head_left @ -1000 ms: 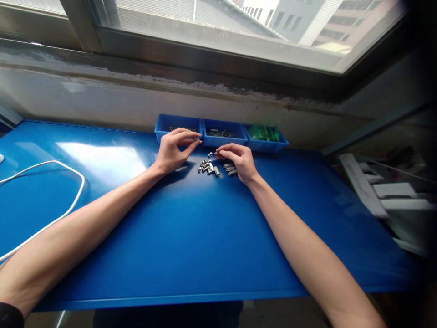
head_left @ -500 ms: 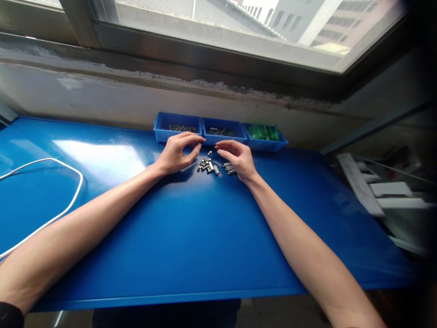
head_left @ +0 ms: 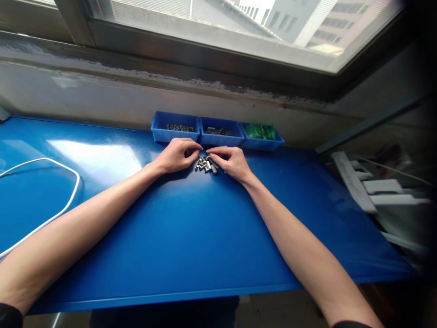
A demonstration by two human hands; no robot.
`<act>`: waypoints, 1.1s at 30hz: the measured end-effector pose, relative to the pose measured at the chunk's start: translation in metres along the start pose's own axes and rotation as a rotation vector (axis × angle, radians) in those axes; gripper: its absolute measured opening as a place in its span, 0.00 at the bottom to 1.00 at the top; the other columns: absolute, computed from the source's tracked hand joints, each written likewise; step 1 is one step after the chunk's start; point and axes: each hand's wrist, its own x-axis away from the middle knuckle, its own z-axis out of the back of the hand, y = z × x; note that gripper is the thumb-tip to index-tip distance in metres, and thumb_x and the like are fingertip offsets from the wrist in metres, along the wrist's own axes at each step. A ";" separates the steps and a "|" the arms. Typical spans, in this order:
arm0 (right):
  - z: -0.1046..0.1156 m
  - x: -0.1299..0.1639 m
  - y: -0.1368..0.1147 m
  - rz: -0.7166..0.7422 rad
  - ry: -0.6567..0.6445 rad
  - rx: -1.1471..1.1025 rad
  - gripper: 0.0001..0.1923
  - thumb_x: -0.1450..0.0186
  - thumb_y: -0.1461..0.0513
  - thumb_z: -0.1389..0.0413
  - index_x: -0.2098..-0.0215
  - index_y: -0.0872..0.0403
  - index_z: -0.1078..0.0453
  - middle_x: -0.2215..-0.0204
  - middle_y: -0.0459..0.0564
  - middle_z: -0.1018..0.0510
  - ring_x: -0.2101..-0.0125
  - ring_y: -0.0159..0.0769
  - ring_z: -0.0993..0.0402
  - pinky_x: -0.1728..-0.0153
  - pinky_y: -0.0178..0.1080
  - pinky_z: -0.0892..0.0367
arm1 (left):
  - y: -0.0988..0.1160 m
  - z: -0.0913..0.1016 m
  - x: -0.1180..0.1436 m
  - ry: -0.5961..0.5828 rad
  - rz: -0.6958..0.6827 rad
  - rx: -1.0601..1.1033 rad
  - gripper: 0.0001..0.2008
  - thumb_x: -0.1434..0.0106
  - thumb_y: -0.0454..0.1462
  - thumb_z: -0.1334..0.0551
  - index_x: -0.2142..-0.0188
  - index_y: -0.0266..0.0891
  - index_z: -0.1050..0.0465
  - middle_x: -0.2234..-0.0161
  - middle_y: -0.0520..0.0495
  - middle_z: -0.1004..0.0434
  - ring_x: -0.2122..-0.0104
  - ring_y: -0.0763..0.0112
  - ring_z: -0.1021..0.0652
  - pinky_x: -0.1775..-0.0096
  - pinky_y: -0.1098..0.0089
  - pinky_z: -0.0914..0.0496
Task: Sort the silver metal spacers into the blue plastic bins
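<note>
Head view had both arms stretched out across the blue counter (head_left: 191, 237), and the whole thing came down to a little heap of metal bits (head_left: 205, 165) sitting right between the two hands. The left hand (head_left: 175, 156) was on the left side of the heap with fingers curled and thumb and forefinger drawn together at the heap's upper left edge, looked like a pinch, but I honestly couldn't tell if anything was actually held in there, too small. The right hand (head_left: 230, 161) was on the right side, fingers bent and pointing left, tips touching or just about touching the top of the heap, and again I couldn't make out a piece in its grip. So the bits lay inward from each hand, toward the middle, and both hands were about equally close, fingertips of the two nearly meeting just above the pile. The bits were short and stubby and pointed every which way, so no one long axis to speak of. Just behind the hands, against the wall, sat three blue bins in a row: left bin (head_left: 175, 133) and middle bin (head_left: 220, 137) with dark small parts, right bin (head_left: 262, 143) with green stuff. White cable (head_left: 64, 207) looped well off to the left.
</note>
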 end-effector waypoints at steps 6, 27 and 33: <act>-0.002 -0.002 0.007 -0.079 0.075 -0.202 0.08 0.40 0.57 0.30 0.63 0.51 0.14 0.62 0.51 0.11 0.60 0.48 0.13 0.54 0.46 0.19 | 0.000 -0.001 0.000 -0.001 0.015 0.010 0.13 0.34 0.35 0.38 0.56 0.35 0.14 0.63 0.43 0.13 0.67 0.68 0.17 0.62 0.71 0.25; -0.001 -0.003 0.000 -0.100 -0.102 -0.550 0.29 0.49 0.48 0.22 0.74 0.50 0.37 0.65 0.51 0.12 0.63 0.42 0.14 0.57 0.44 0.20 | 0.001 -0.006 0.005 -0.023 -0.128 0.100 0.07 0.29 0.38 0.33 0.55 0.38 0.18 0.61 0.46 0.13 0.64 0.70 0.15 0.59 0.73 0.24; 0.000 -0.002 0.001 -0.093 -0.130 -0.576 0.27 0.46 0.48 0.23 0.72 0.50 0.36 0.60 0.54 0.11 0.57 0.45 0.13 0.52 0.47 0.20 | 0.004 -0.003 0.002 0.025 -0.136 0.083 0.04 0.32 0.35 0.33 0.62 0.38 0.18 0.67 0.48 0.17 0.69 0.73 0.19 0.64 0.74 0.27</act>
